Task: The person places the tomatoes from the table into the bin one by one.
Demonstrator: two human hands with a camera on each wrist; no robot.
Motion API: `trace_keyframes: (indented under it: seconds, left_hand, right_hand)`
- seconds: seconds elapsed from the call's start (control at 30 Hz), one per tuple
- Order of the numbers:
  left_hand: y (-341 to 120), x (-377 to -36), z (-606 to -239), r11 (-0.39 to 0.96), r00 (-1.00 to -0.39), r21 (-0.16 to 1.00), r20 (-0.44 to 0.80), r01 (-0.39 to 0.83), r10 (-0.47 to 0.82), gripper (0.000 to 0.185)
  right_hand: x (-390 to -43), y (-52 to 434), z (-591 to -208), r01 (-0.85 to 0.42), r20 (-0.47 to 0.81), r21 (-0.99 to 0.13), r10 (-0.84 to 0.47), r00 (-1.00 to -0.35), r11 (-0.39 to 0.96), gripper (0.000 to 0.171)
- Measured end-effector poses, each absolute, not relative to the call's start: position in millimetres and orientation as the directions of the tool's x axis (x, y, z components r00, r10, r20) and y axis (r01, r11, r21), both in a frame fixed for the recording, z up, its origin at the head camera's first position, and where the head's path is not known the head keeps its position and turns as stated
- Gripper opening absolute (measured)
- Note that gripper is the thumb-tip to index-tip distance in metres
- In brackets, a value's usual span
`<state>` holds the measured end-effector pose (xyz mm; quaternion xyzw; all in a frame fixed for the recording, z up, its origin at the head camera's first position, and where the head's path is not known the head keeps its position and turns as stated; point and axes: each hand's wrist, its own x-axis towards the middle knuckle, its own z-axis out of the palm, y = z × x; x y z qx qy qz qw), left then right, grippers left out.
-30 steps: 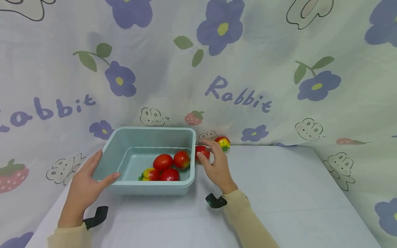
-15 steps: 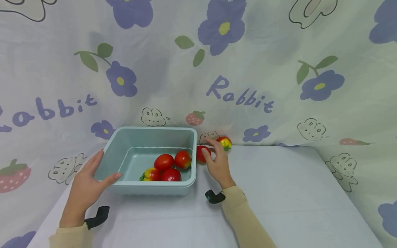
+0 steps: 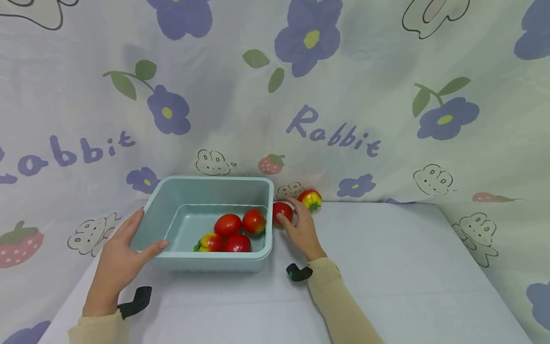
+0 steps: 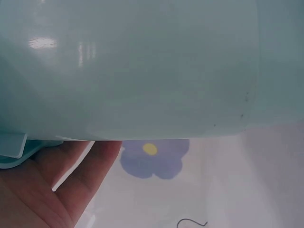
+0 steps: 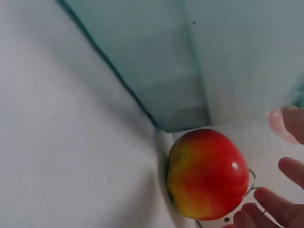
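The left hand (image 3: 118, 260) lies with extended, spread fingers against the left side of the pale blue-green bin (image 3: 210, 255), thumb over its rim. The right hand (image 3: 304, 235) holds thumb and fingers apart beside a red-yellow fruit (image 3: 281, 209), which sits just beyond the bin's right wall; contact is unclear.

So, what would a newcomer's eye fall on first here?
Probably the four glossy red and red-yellow fruits clustered in the right part of the pale blue-green tub. Next, the right hand at another red fruit just outside the tub's right wall, then the big purple flowers printed on the cloth behind.
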<state>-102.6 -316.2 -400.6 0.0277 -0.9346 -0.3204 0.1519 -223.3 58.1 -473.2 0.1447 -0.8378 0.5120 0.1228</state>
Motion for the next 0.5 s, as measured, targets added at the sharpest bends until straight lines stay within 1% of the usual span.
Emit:
trace_keyframes:
  seconds: [0.23, 0.5]
  left_hand:
    - [-315.5, -103.6, -401.6, 0.802, -0.954, 0.597, 0.257, 0.03, -0.156, 0.101]
    - [-316.3, -104.7, -401.3, 0.796, -0.954, 0.604, 0.259, 0.035, -0.154, 0.1]
  right_hand:
    - [-227.3, 59.9, -481.9, -0.299, 0.265, -0.839, -0.139, -0.954, 0.454, 0.061]
    - [-231.0, 59.8, -490.8, -0.282, 0.233, -0.821, -0.16, -0.959, 0.497, 0.065]
